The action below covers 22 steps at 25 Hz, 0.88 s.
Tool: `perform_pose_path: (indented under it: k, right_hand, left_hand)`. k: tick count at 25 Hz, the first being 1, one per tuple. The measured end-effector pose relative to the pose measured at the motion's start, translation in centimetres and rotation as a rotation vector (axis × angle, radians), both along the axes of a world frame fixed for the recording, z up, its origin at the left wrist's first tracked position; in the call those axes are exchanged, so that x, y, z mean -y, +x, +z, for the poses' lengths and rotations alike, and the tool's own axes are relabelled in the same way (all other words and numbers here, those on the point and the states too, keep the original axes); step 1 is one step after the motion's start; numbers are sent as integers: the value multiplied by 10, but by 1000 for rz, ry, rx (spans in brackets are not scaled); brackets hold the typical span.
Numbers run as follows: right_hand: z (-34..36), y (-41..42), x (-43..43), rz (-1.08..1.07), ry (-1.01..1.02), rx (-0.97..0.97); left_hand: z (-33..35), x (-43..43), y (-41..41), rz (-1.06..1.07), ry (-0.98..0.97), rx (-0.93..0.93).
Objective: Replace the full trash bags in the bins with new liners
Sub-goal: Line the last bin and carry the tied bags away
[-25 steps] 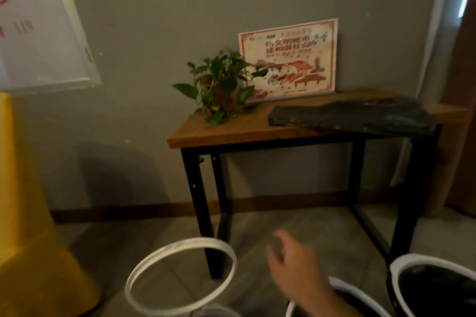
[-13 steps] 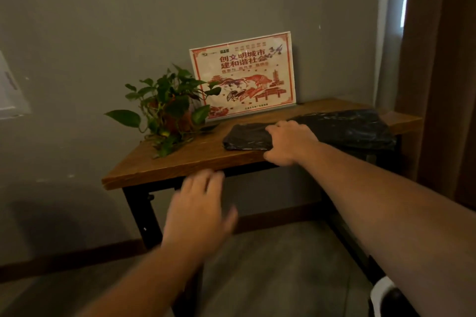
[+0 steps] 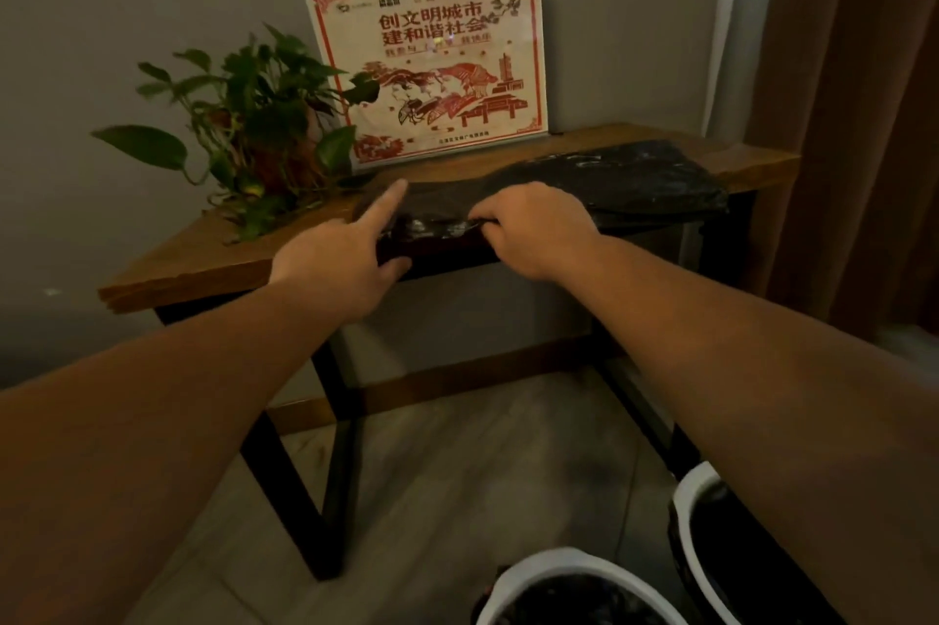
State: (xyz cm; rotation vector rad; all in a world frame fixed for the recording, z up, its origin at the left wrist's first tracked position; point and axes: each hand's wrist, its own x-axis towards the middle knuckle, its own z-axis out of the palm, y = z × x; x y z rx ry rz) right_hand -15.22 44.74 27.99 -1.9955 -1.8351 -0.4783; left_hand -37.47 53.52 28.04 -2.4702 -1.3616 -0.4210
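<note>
The left hand (image 3: 345,258) lays a straight index finger on top of the left end of the black liners (image 3: 635,182), with its thumb against the pile's front edge; whether the two squeeze it cannot be told, and the other fingers are hidden. The right hand (image 3: 533,228) is curled tight, its fingertips pinching a raised fold of the top liner near the front edge. The liners are a flat, folded stack of thin, glossy, crinkled plastic lying along the right half of the wooden tabletop (image 3: 203,258), which has a rough, uneven edge and black metal legs. A leafy potted plant (image 3: 254,136) stands on the tabletop's left end, and a framed red-and-white poster (image 3: 427,60) leans against the grey wall behind the stack. On the floor below, the near bin (image 3: 559,561) and the right bin (image 3: 693,477) show round white rims and dark bags inside. A brown curtain (image 3: 853,116) hangs at the right. Both bare forearms reach forward, nearly straight, converging on the stack, backs of the hands up.
</note>
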Motion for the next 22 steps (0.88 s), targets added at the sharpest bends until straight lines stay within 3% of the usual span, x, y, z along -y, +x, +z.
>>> perform_pose_path:
  k: [3,6,10,12,15,17,19,22]
  right_hand:
    - [-5,-40,16,128,69,112]
    - [-17,-77,47,182,116,92]
    - [-39,-111,100,111,-30,118]
    - [-46,-126,124,70,-27,91]
    - [-56,-152,155,61,141,-36]
    - [-62,-175,168,71,247,-193]
    - [-69,-200,168,85,325,-358]
    - [-93,-240,166,6,588,-445]
  left_hand:
    - [-4,19,-11,-35,27,116]
    - [-27,57,-49,-84,28,233]
    - [-59,120,-125,-106,-71,433]
    - [-70,152,-164,-131,-45,452]
    - [-80,201,-215,-133,-85,508]
    - [-89,234,-246,-91,-226,665]
    - [-103,261,-278,26,-412,910]
    - [-119,290,-314,209,-673,1354]
